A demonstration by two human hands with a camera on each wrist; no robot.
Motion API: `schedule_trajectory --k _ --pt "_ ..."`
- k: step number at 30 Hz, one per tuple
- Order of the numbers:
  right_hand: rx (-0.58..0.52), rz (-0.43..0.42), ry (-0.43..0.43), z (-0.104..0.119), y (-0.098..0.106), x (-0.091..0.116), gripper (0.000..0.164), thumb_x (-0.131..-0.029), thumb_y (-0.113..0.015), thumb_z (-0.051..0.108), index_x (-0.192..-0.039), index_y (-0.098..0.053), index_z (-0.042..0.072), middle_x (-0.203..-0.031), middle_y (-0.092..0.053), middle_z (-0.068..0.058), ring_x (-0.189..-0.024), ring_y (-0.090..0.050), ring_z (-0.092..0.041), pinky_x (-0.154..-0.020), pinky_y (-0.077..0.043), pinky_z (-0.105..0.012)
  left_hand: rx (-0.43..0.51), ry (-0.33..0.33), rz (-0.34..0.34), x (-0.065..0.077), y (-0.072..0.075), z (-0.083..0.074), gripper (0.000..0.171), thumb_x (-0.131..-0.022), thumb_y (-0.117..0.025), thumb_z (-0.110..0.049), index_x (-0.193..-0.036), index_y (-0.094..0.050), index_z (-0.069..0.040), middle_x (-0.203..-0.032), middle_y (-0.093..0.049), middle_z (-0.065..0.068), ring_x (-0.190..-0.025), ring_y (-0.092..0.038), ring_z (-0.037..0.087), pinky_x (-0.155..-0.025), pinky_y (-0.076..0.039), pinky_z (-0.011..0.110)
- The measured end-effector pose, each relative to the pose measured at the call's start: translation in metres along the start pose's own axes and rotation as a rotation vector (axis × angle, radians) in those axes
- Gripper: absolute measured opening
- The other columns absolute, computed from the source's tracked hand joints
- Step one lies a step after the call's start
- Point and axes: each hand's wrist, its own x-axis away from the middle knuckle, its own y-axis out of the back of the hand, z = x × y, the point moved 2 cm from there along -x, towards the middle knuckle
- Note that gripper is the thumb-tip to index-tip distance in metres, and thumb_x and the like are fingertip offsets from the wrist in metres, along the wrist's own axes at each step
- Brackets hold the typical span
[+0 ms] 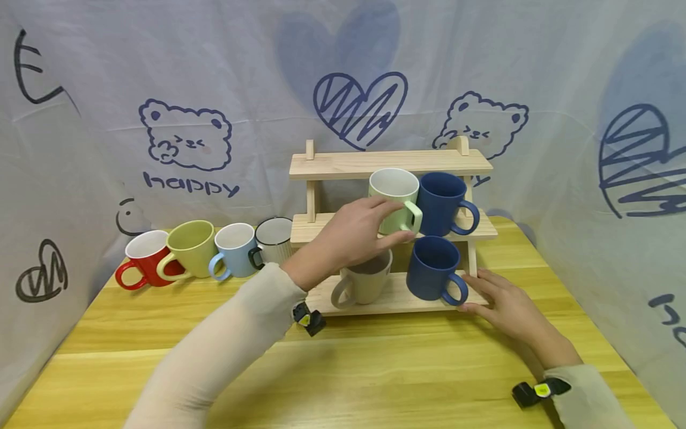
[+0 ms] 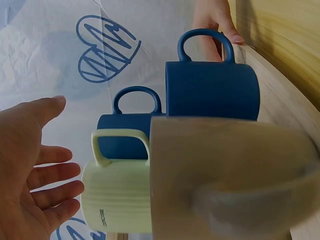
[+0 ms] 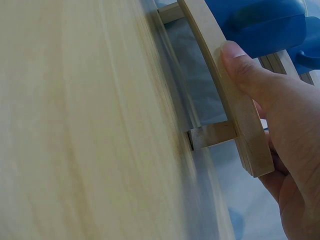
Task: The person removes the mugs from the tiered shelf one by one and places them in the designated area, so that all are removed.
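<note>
A three-tier wooden shelf (image 1: 386, 165) stands on the table. My left hand (image 1: 360, 232) reaches over its middle board, thumb and fingers spread by the handle of a pale green mug (image 2: 117, 195). In the left wrist view the fingertips are right at that mug's side, with nothing grasped. Beside it sits a dark blue mug (image 1: 436, 208). On the bottom board are another dark blue mug (image 1: 429, 274) and a beige mug (image 1: 370, 289), partly hidden under my left forearm. My right hand (image 1: 506, 307) grips the bottom board's right end, thumb on top, fingers underneath.
Left of the shelf, a red mug (image 1: 152, 262), a yellow-green mug (image 1: 195, 253), a light blue mug (image 1: 238, 259) and a ribbed white mug (image 1: 276, 247) with black handle stand in a row on the wooden table (image 1: 375, 369). Printed cloth (image 1: 257, 71) hangs behind.
</note>
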Motion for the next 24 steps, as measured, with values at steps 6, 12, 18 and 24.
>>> schedule_trajectory --k 6,12,18,24 --pt "-0.006 0.013 -0.009 -0.001 0.0 0.001 0.069 -0.085 -0.07 0.052 -0.139 -0.056 0.011 -0.143 -0.044 -0.026 -0.127 -0.043 -0.049 -0.092 -0.042 -0.068 -0.05 0.01 -0.008 -0.014 -0.005 -0.007 0.062 -0.094 -0.055 -0.058 -0.137 -0.057 -0.013 -0.131 -0.058 0.005 -0.119 -0.055 0.021 -0.101 -0.046 0.036" --pt "-0.004 0.007 -0.001 0.0 0.001 0.001 0.069 -0.085 -0.071 0.052 -0.139 -0.056 0.012 -0.143 -0.045 -0.027 -0.126 -0.045 -0.049 -0.092 -0.043 -0.067 -0.111 0.024 -0.007 -0.022 -0.012 -0.011 0.061 -0.095 -0.054 -0.058 -0.135 -0.059 -0.011 -0.13 -0.058 0.006 -0.119 -0.053 0.021 -0.105 -0.042 0.034" --pt "-0.002 0.007 -0.001 0.001 0.002 0.002 0.068 -0.085 -0.071 0.051 -0.139 -0.056 0.012 -0.143 -0.045 -0.027 -0.126 -0.045 -0.049 -0.092 -0.043 -0.067 -0.168 0.053 0.041 -0.028 -0.018 -0.018 0.066 -0.097 -0.046 -0.06 -0.14 -0.054 -0.01 -0.134 -0.054 0.007 -0.121 -0.05 0.023 -0.104 -0.043 0.035" --pt "-0.001 0.004 0.007 0.002 0.002 0.002 0.068 -0.085 -0.071 0.05 -0.139 -0.056 0.012 -0.142 -0.045 -0.027 -0.126 -0.045 -0.049 -0.092 -0.043 -0.066 -0.258 0.043 0.048 -0.029 -0.023 -0.022 0.064 -0.099 -0.04 -0.06 -0.138 -0.057 -0.012 -0.135 -0.053 0.006 -0.124 -0.047 0.023 -0.108 -0.038 0.032"
